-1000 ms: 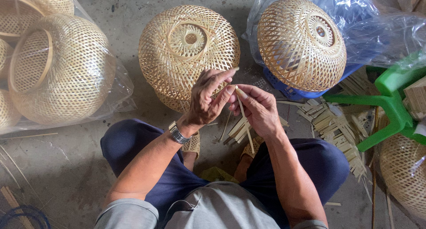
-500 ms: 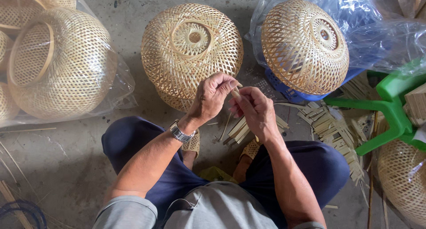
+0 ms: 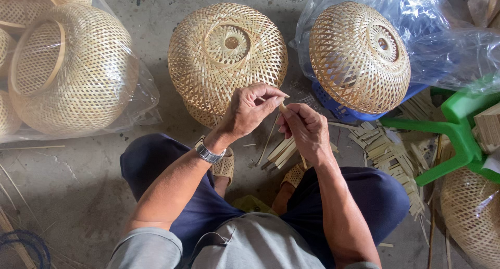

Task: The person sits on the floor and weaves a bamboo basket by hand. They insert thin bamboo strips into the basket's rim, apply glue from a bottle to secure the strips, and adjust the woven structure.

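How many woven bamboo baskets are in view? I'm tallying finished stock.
At least 6: one ahead of the hands, one on blue plastic, one lower right, three bagged left, partly cropped.

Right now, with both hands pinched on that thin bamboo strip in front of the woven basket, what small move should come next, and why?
Probably bring the bamboo strip down to the near side of the woven basket. The left hand and right hand both pinch the strip just above that side, and the strip does not yet appear to touch the weave, though fingers hide most of it. More cut strips lie below.
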